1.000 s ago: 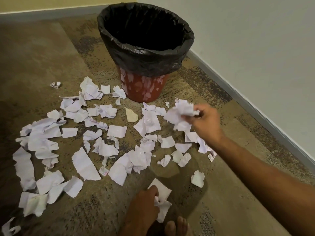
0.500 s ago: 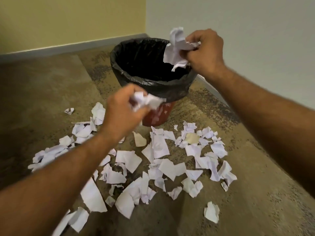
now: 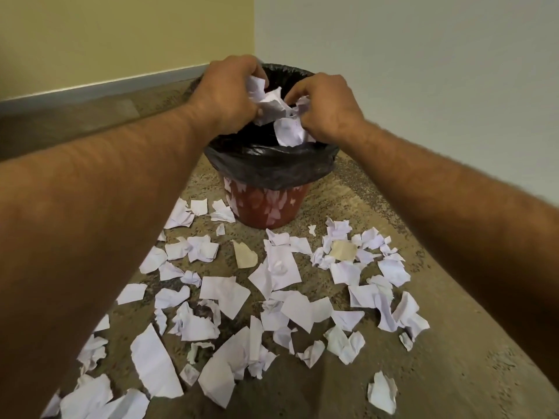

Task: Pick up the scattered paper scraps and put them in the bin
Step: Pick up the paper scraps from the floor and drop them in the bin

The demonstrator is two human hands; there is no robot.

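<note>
A red bin (image 3: 266, 207) lined with a black bag (image 3: 272, 164) stands on the floor in the room's corner. Both my hands are held together over its mouth. My left hand (image 3: 227, 95) grips a crumpled wad of white paper scraps (image 3: 272, 105), and my right hand (image 3: 325, 107) grips more crumpled scraps (image 3: 289, 130) that hang just above the rim. Several torn white scraps (image 3: 281, 273) lie scattered across the floor in front of the bin, with two beige pieces (image 3: 245, 255) among them.
The mottled brown floor (image 3: 453, 358) runs to a grey skirting board (image 3: 90, 92) under a yellow wall on the left and a white wall (image 3: 423, 71) on the right. A lone crumpled scrap (image 3: 382, 391) lies near the front right.
Both hands rose from the floor with scraps and came together over the bin's mouth; the left hand moved up and right to meet the right one.
</note>
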